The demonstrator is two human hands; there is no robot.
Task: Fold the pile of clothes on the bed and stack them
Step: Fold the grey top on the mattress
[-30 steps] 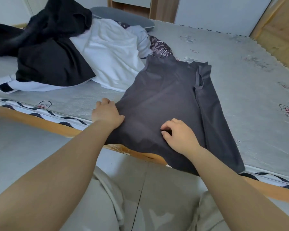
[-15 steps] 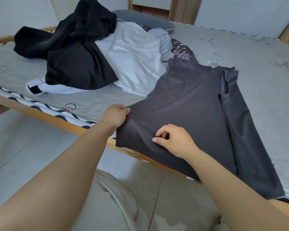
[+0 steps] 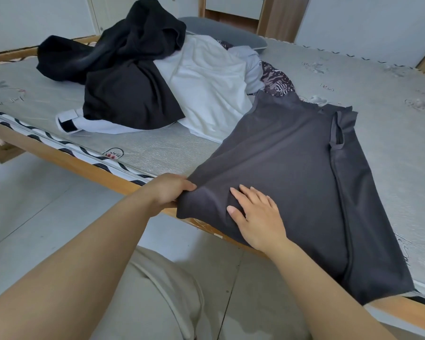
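Grey pillow [image 3: 227, 30] lies at the far edge of the mattress, pale tiled floor [image 3: 35, 204] below, wooden door frame [image 3: 276, 17] stands behind.

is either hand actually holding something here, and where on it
The left hand grips the dark grey fabric top at its near left corner. The right hand only rests flat on it.

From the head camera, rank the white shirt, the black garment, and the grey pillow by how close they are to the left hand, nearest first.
Measured from the left hand, which grips the dark grey shirt:
1. White shirt, just beyond the hand, mid-bed.
2. Black garment, farther back and to the left, lying over the white shirt.
3. Grey pillow, at the far edge of the bed.
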